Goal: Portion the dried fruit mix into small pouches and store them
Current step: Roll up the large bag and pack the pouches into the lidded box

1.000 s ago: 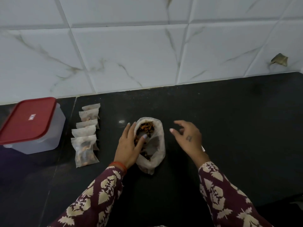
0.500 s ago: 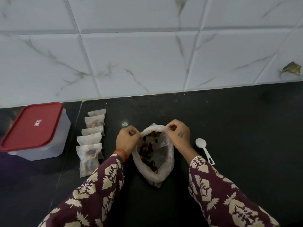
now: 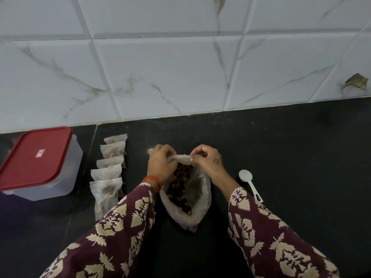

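Observation:
A clear plastic bag of dried fruit mix (image 3: 197,199) lies on the black counter (image 3: 291,157) in front of me. My left hand (image 3: 160,165) and my right hand (image 3: 208,160) both pinch the bag's top rim, with the rim gathered between them. Dark and orange fruit pieces show through the plastic. Several small filled pouches (image 3: 108,173) lie in an overlapping row to the left of the bag. A white plastic spoon (image 3: 249,182) rests on the counter just right of my right wrist.
A translucent storage box with a red lid (image 3: 38,157) stands at the far left, lid on. A white marble-patterned tiled wall (image 3: 180,67) rises behind the counter.
My right hand came to the bag's rim, uncovering the spoon. Both hands took hold of the rim and have since drawn its two sides closer together.

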